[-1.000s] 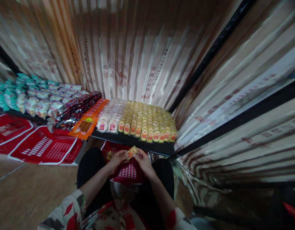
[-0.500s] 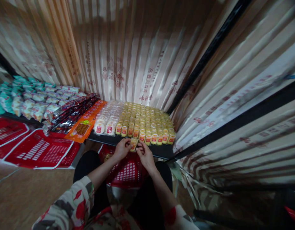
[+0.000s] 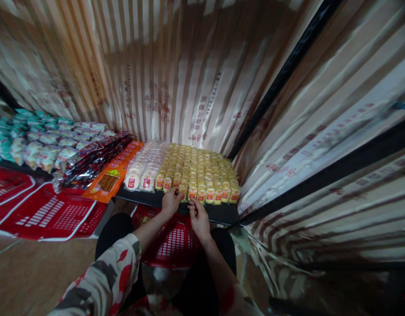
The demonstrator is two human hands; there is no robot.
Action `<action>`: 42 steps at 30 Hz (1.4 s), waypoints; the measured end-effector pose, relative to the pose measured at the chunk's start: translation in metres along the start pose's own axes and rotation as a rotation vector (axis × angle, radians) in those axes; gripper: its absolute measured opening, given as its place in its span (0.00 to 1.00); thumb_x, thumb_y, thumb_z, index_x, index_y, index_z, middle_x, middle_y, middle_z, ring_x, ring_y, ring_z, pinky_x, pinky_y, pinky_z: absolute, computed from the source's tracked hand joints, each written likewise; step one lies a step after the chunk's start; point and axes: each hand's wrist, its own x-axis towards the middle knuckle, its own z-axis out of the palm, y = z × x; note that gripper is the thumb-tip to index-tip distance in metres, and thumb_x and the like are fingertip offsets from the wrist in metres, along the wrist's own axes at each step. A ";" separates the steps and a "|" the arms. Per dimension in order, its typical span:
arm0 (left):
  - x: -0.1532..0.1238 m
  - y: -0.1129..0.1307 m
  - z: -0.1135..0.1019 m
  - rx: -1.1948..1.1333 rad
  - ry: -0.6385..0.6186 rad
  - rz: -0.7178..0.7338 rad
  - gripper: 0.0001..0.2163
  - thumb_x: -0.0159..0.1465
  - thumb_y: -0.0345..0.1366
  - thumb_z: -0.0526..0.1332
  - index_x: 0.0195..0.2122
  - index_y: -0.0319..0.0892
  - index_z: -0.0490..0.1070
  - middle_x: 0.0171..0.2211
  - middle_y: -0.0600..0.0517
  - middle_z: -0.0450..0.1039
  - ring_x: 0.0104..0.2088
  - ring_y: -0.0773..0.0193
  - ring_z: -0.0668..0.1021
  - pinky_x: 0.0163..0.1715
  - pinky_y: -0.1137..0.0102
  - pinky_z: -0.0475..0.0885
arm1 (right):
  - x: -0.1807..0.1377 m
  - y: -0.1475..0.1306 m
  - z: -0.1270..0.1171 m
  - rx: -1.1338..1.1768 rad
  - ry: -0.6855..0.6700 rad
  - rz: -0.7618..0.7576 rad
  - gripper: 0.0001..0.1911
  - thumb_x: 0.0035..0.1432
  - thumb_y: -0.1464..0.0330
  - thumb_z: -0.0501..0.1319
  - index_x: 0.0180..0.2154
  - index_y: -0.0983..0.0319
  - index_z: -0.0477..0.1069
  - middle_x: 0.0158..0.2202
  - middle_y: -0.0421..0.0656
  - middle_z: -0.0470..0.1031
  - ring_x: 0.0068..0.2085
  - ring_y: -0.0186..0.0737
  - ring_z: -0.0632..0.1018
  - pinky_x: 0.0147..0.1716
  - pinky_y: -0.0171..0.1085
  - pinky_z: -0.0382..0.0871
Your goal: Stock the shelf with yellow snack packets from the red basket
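While the curtain [image 3: 176, 66] blocks the back, I have bare room fronting the shelf [image 3: 220, 213]; the red basket [image 3: 158, 259] is partly hidden. The left hand [image 3: 171, 202] pinches a yellow packet [image 3: 183, 189], covering its edge, near the front row [image 3: 209, 195]; the right hand [image 3: 199, 220], loosely curled, looks empty.

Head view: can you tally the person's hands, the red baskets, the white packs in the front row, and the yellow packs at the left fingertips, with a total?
Hands: 2 (left hand, right hand)
Red baskets: 3
Front-row white packs: 2
Yellow pack at the left fingertips: 1
Total: 8
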 end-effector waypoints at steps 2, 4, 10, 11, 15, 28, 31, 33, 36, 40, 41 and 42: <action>0.000 0.001 0.003 -0.001 0.005 -0.001 0.12 0.59 0.32 0.59 0.44 0.40 0.69 0.35 0.51 0.73 0.32 0.68 0.74 0.37 0.72 0.67 | 0.000 0.003 0.002 0.001 -0.004 0.008 0.21 0.55 0.68 0.51 0.50 0.64 0.68 0.43 0.51 0.73 0.38 0.39 0.78 0.39 0.39 0.73; 0.001 0.002 0.005 -0.022 0.007 -0.008 0.13 0.59 0.31 0.59 0.45 0.40 0.67 0.34 0.52 0.72 0.30 0.69 0.73 0.36 0.73 0.67 | 0.000 0.005 0.004 -0.017 -0.006 0.000 0.21 0.56 0.67 0.51 0.50 0.63 0.68 0.43 0.50 0.74 0.38 0.39 0.77 0.39 0.39 0.72; 0.000 -0.001 0.007 -0.128 0.044 0.004 0.09 0.57 0.28 0.59 0.39 0.39 0.64 0.32 0.54 0.69 0.29 0.70 0.73 0.35 0.73 0.68 | 0.000 0.009 0.003 -0.078 -0.021 -0.014 0.21 0.57 0.67 0.51 0.52 0.61 0.66 0.42 0.47 0.74 0.38 0.37 0.76 0.39 0.37 0.72; -0.001 -0.002 0.008 -0.148 0.050 0.011 0.07 0.57 0.28 0.58 0.37 0.40 0.63 0.31 0.54 0.68 0.29 0.70 0.72 0.35 0.73 0.68 | 0.000 0.009 0.002 -0.084 -0.028 -0.008 0.22 0.57 0.67 0.51 0.53 0.61 0.66 0.42 0.46 0.74 0.38 0.37 0.76 0.39 0.36 0.72; -0.004 -0.004 0.008 -0.109 0.097 0.073 0.04 0.57 0.28 0.58 0.31 0.41 0.63 0.31 0.54 0.65 0.30 0.70 0.71 0.35 0.73 0.68 | 0.001 0.009 0.001 -0.096 -0.039 0.011 0.22 0.57 0.68 0.51 0.54 0.60 0.64 0.42 0.46 0.74 0.38 0.37 0.76 0.39 0.37 0.72; -0.002 0.001 0.012 0.074 0.040 0.146 0.03 0.59 0.29 0.57 0.34 0.40 0.64 0.34 0.53 0.65 0.31 0.68 0.70 0.35 0.72 0.66 | 0.003 0.013 0.003 -0.065 -0.040 0.025 0.25 0.56 0.68 0.51 0.57 0.59 0.61 0.41 0.45 0.73 0.36 0.36 0.76 0.36 0.35 0.73; 0.000 -0.002 0.015 0.088 0.033 0.164 0.02 0.60 0.29 0.57 0.34 0.41 0.64 0.35 0.52 0.65 0.33 0.68 0.71 0.37 0.72 0.67 | 0.005 0.014 0.004 -0.067 -0.046 0.042 0.26 0.55 0.68 0.51 0.57 0.59 0.60 0.41 0.45 0.73 0.35 0.35 0.75 0.34 0.34 0.74; 0.001 -0.003 0.016 0.095 0.033 0.178 0.02 0.60 0.29 0.57 0.34 0.41 0.64 0.36 0.52 0.66 0.36 0.67 0.72 0.38 0.71 0.67 | 0.006 0.014 0.004 -0.068 -0.044 0.043 0.26 0.54 0.69 0.52 0.57 0.58 0.61 0.40 0.44 0.73 0.35 0.35 0.75 0.33 0.33 0.74; -0.001 -0.005 0.018 0.081 0.034 0.202 0.02 0.60 0.30 0.57 0.34 0.42 0.65 0.36 0.52 0.66 0.38 0.66 0.72 0.40 0.71 0.67 | 0.006 0.012 0.004 -0.067 -0.044 0.038 0.27 0.54 0.69 0.52 0.57 0.59 0.60 0.39 0.44 0.72 0.34 0.34 0.74 0.33 0.33 0.73; -0.003 -0.008 0.019 0.031 0.044 0.230 0.02 0.62 0.30 0.55 0.34 0.43 0.66 0.35 0.52 0.66 0.37 0.66 0.72 0.41 0.71 0.68 | 0.005 0.012 0.003 -0.061 -0.039 0.037 0.27 0.54 0.68 0.52 0.57 0.59 0.60 0.38 0.43 0.72 0.34 0.33 0.74 0.32 0.32 0.73; -0.003 -0.008 0.019 0.026 0.044 0.229 0.03 0.61 0.30 0.55 0.34 0.43 0.66 0.35 0.52 0.66 0.37 0.66 0.72 0.40 0.71 0.68 | 0.005 0.012 0.003 -0.062 -0.035 0.034 0.27 0.54 0.69 0.52 0.57 0.59 0.61 0.38 0.43 0.73 0.34 0.33 0.74 0.33 0.32 0.73; -0.003 -0.009 0.020 0.024 0.043 0.226 0.03 0.61 0.30 0.55 0.34 0.43 0.66 0.35 0.52 0.66 0.37 0.67 0.72 0.40 0.71 0.68 | 0.005 0.012 0.003 -0.065 -0.033 0.031 0.27 0.54 0.69 0.52 0.57 0.58 0.61 0.38 0.43 0.73 0.34 0.33 0.74 0.33 0.32 0.73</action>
